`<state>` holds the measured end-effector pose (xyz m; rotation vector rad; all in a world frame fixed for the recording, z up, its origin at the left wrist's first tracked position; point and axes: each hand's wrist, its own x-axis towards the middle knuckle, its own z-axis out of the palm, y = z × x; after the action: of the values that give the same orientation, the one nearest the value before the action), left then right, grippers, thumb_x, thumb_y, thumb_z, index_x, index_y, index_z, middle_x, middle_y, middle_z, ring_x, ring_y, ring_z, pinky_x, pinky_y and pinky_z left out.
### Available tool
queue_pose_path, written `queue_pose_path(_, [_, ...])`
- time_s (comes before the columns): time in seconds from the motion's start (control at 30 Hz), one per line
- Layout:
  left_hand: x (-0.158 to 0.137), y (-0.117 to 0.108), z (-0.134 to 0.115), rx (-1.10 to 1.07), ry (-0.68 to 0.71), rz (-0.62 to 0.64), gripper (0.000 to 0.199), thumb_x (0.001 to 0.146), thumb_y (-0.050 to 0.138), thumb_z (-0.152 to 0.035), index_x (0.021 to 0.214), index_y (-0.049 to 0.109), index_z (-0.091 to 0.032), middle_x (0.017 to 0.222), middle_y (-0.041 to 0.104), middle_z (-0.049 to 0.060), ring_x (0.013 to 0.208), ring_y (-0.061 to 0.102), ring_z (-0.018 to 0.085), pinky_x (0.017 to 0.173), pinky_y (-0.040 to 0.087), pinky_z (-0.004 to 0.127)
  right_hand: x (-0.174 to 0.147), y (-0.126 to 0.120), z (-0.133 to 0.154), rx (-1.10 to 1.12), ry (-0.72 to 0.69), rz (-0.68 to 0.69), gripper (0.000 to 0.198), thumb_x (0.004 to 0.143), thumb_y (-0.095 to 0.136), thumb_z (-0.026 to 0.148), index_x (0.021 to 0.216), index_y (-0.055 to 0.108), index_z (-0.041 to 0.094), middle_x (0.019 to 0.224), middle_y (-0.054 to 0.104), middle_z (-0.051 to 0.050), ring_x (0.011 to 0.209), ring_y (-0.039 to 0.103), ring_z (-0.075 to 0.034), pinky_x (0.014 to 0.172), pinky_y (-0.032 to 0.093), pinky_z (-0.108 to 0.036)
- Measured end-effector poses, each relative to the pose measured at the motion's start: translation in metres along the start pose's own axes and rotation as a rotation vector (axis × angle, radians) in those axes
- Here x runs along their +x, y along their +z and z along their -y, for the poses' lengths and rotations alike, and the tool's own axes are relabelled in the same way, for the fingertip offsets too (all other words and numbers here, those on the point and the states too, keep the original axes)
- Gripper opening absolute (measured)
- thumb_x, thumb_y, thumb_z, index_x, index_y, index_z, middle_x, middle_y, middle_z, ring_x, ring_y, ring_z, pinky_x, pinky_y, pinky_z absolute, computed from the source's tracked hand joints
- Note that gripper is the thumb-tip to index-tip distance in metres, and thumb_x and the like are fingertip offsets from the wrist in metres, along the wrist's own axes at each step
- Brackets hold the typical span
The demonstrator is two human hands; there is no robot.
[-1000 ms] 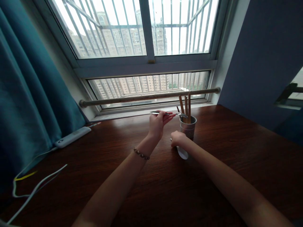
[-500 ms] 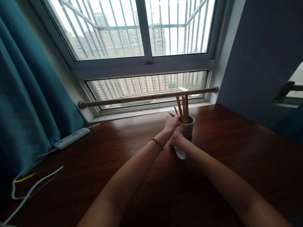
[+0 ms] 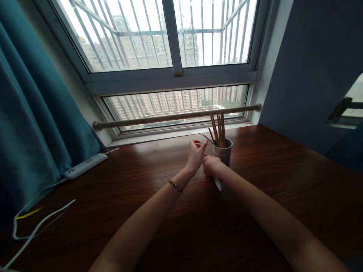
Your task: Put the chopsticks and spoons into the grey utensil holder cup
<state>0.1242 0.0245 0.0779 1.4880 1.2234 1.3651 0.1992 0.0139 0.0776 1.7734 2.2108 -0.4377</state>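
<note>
A metal-looking cup [image 3: 222,152] stands on the dark wooden table, with several wooden chopsticks [image 3: 218,130] upright in it. A thin dark stick [image 3: 208,138] leans out over the cup's left rim. Just left of the cup, my left hand [image 3: 196,155] is raised with its fingers apart and nothing visible in it. Close beside it, my right hand [image 3: 211,165] is closed in front of the cup's lower left side. From beneath the right hand sticks out the bowl of a white spoon [image 3: 217,183]; its handle is hidden by the fingers.
At the left a white power strip [image 3: 85,166] lies by the blue curtain [image 3: 42,113]. White cables [image 3: 39,224] run along the table's left side. Behind the table [image 3: 136,170] are the window and a horizontal rail [image 3: 170,117]. A dark wall [image 3: 306,75] is at right.
My left hand has moved left, away from the cup's rim and the thin stick, and its fingers have opened. The white spoon has turned in my right hand and now shows narrower.
</note>
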Motion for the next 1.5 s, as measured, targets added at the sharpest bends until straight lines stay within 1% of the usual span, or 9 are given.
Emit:
queue_pose_path(0.23, [-0.038,-0.044,0.046,-0.012,0.116,-0.013,0.025,0.084,0.052,-0.037,0.096,0.040,-0.018,0.080,0.048,-0.002,0.054,0.048,0.007,0.048,0.040,0.021,-0.046,-0.045,-0.019,0.137,-0.047,0.024,0.012,0.075,0.058,0.015,0.082,0.061,0.005,0.077,0.063,-0.009,0.072,0.061,-0.016,0.069,0.052,-0.033])
queue_pose_path(0.33, [-0.047,-0.052,0.064,0.015,0.112,0.038,0.022,0.083,0.053,-0.034,0.092,0.043,-0.017,0.078,0.049,-0.002,0.053,0.048,0.008,0.047,0.039,0.021,-0.080,-0.072,-0.048,0.309,-0.134,-0.058,0.013,0.078,0.050,0.015,0.082,0.060,0.008,0.076,0.064,-0.008,0.066,0.061,-0.013,0.058,0.050,-0.023])
queue_pose_path(0.4, [-0.050,-0.053,0.070,0.021,0.108,0.053,0.021,0.083,0.052,-0.034,0.092,0.043,-0.018,0.079,0.050,-0.002,0.052,0.048,0.008,0.047,0.039,0.022,-0.100,-0.085,-0.071,0.416,-0.172,-0.203,0.017,0.083,0.045,0.020,0.088,0.056,0.009,0.086,0.064,-0.009,0.070,0.061,-0.011,0.057,0.049,-0.019])
queue_pose_path(0.5, [-0.051,-0.052,0.075,0.026,0.108,0.076,0.022,0.083,0.051,-0.034,0.095,0.042,-0.018,0.080,0.051,-0.001,0.054,0.049,0.008,0.048,0.039,0.022,-0.117,-0.093,-0.094,0.671,-0.237,-0.626,0.017,0.077,0.055,0.026,0.083,0.057,0.010,0.077,0.064,-0.007,0.063,0.061,-0.012,0.055,0.050,-0.021])
queue_pose_path(0.6, [-0.052,-0.051,0.076,0.029,0.108,0.092,0.023,0.082,0.052,-0.034,0.096,0.043,-0.019,0.081,0.052,-0.001,0.055,0.051,0.009,0.049,0.039,0.022,-0.115,-0.092,-0.100,0.634,-0.200,-0.833,0.014,0.076,0.056,0.025,0.081,0.058,0.012,0.070,0.064,-0.005,0.062,0.062,-0.012,0.057,0.050,-0.022])
queue_pose_path(0.73, [-0.052,-0.052,0.078,0.027,0.102,0.089,0.023,0.081,0.052,-0.034,0.096,0.043,-0.019,0.081,0.052,-0.001,0.055,0.051,0.009,0.050,0.040,0.023,-0.093,-0.085,-0.096,0.425,-0.158,-0.765,0.011,0.077,0.054,0.022,0.074,0.058,0.012,0.068,0.064,-0.004,0.061,0.061,-0.011,0.055,0.045,-0.020])
queue_pose_path(1.0, [-0.053,-0.052,0.076,0.027,0.095,0.103,0.022,0.080,0.052,-0.034,0.095,0.045,-0.019,0.082,0.053,0.000,0.056,0.052,0.010,0.051,0.040,0.023,-0.056,-0.073,-0.108,0.346,-0.193,-0.609,0.017,0.074,0.053,0.026,0.070,0.060,0.011,0.069,0.062,-0.004,0.064,0.057,-0.011,0.057,0.041,-0.020])
queue_pose_path(1.27, [-0.053,-0.052,0.076,0.037,0.093,0.106,0.022,0.081,0.053,-0.033,0.094,0.046,-0.018,0.080,0.055,0.001,0.056,0.052,0.010,0.052,0.040,0.023,-0.059,-0.072,-0.105,0.278,-0.181,-0.479,0.022,0.071,0.055,0.033,0.072,0.064,0.012,0.062,0.057,-0.002,0.063,0.049,-0.010,0.056,0.032,-0.022])
queue_pose_path(1.5, [-0.052,-0.052,0.075,0.043,0.085,0.110,0.021,0.080,0.053,-0.034,0.093,0.047,-0.018,0.079,0.055,0.001,0.057,0.052,0.011,0.052,0.040,0.024,-0.064,-0.073,-0.099,0.287,-0.192,-0.370,0.022,0.070,0.057,0.031,0.079,0.068,0.015,0.070,0.062,-0.001,0.069,0.054,-0.011,0.061,0.037,-0.021])
